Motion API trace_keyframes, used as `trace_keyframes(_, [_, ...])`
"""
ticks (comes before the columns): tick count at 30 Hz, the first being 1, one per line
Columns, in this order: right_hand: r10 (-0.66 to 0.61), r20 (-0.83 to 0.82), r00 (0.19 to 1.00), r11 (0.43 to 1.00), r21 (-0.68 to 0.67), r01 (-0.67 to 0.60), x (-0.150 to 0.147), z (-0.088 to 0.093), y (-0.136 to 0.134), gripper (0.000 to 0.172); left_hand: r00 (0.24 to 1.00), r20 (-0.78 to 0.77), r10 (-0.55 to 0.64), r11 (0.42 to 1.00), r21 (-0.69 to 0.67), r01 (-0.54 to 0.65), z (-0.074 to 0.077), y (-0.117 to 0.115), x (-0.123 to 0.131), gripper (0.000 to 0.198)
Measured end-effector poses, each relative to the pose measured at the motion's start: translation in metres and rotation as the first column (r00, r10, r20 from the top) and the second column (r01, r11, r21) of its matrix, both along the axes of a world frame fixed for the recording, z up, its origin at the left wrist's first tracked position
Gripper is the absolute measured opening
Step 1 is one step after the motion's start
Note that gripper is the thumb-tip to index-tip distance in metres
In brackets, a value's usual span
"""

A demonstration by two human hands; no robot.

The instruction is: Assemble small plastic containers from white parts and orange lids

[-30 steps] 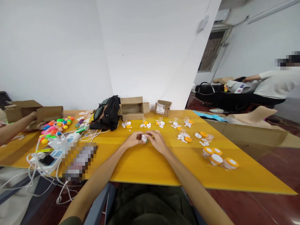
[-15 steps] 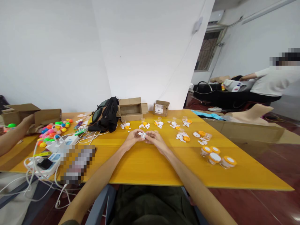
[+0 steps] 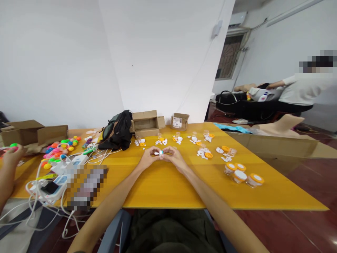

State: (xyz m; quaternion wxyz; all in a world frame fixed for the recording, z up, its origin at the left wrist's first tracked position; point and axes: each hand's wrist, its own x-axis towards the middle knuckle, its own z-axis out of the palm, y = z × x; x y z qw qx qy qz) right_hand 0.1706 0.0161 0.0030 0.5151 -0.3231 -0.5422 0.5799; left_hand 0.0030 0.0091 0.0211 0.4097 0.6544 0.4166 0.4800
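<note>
Over the middle of the table, my left hand (image 3: 149,157) and my right hand (image 3: 173,157) meet with fingers closed around a small white and teal plastic part (image 3: 161,153). A small white flat piece sticks out of it on the left side; its exact kind is too small to make out. Beyond my hands lie small groups of white pieces (image 3: 164,142), orange rings (image 3: 142,144) and clear cups (image 3: 178,135). To the right, more white pieces sit beside an orange ring (image 3: 208,155). Several clear jars with orange-rimmed lids (image 3: 240,176) stand farther right.
A black backpack (image 3: 119,131), an open cardboard box (image 3: 144,124) and a smaller box (image 3: 179,123) stand along the wall. Left are power strips (image 3: 56,184), cables, a phone (image 3: 88,186) and colourful balls (image 3: 54,149). Another person's hand (image 3: 12,156) holds a green ball at far left.
The small part has turned in my fingers, showing more teal. At far left, the other person's hand has drawn back from the cardboard box with a green ball. My view has shifted slightly.
</note>
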Motion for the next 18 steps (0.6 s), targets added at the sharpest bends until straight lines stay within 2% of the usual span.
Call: trace_keyframes(18, [0.043,-0.05,0.998,0.996,-0.07,-0.046,0.0,0.0008,0.0009,0.04,0.999,-0.032,0.014,0.997,0.078,-0.011,0.0003,-0.002,0.0006,0.029])
